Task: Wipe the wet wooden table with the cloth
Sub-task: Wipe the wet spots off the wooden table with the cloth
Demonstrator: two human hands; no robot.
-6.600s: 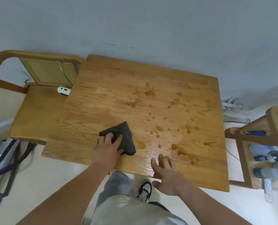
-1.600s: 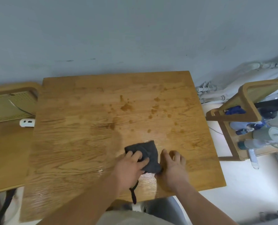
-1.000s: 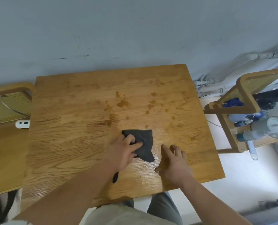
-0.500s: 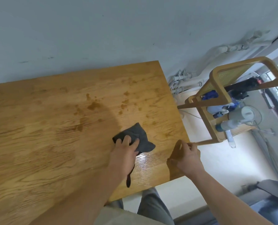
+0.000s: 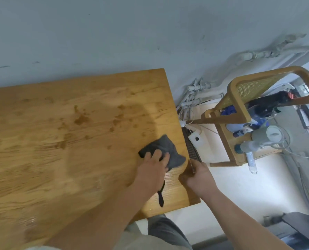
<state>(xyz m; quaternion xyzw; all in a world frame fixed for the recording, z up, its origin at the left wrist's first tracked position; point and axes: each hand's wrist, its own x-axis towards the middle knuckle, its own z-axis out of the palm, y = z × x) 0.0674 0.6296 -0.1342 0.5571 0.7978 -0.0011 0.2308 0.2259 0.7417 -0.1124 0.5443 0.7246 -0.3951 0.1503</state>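
Left hand wiping with the cloth, at 4 o'clock on the table.

The left hand's fingers are spread flat and press the dark grey cloth onto the wood just beside the table's right edge; a thin dark tail of the cloth trails out under the wrist toward 6 o'clock. The right hand is clamped on that right edge, at 3 o'clock from the left hand. Wet spots sit at 12 to 1 o'clock on the tabletop. A chair stands at 3 o'clock of the table, with bottles on its seat.
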